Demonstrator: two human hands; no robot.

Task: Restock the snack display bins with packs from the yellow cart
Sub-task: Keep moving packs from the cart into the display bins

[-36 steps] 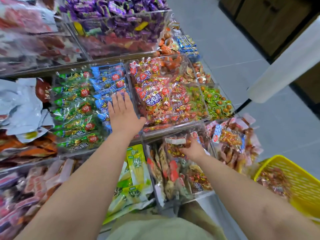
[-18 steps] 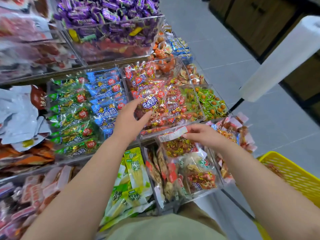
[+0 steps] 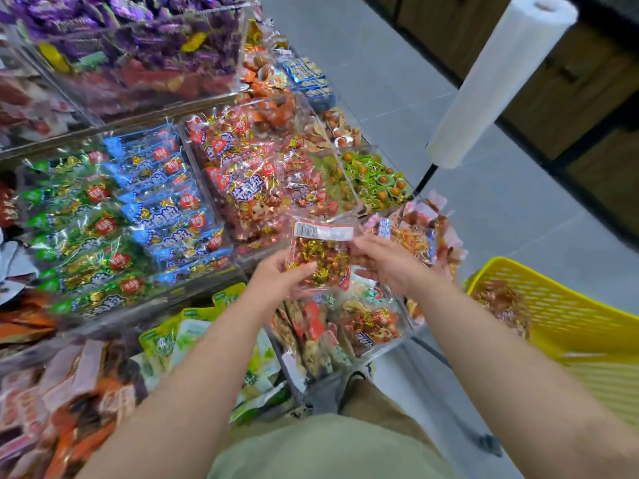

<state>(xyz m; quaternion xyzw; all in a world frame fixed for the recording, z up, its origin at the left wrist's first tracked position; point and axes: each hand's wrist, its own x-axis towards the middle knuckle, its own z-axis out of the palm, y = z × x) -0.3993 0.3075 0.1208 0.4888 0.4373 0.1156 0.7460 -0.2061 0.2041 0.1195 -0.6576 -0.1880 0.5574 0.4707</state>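
Display bins (image 3: pixel 198 167) filled left and centre, stocked with wrapped snacks. Yellow cart (image 3: pixel 570 323) sat at right edge, packs inside. Clear snack pack (image 3: pixel 320 257) was up over the near bins. Left hand (image 3: pixel 273 281) gripped its lower left edge, right hand (image 3: pixel 390 264) pinched its right side.

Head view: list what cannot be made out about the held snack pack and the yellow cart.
1. Clear plastic snack pack with white label: label print too small and blurred, head view.
2. Left hand: its fingers mostly hidden behind that pack.
3. Yellow perforated plastic cart: cut off by the right edge; its contents blurred.
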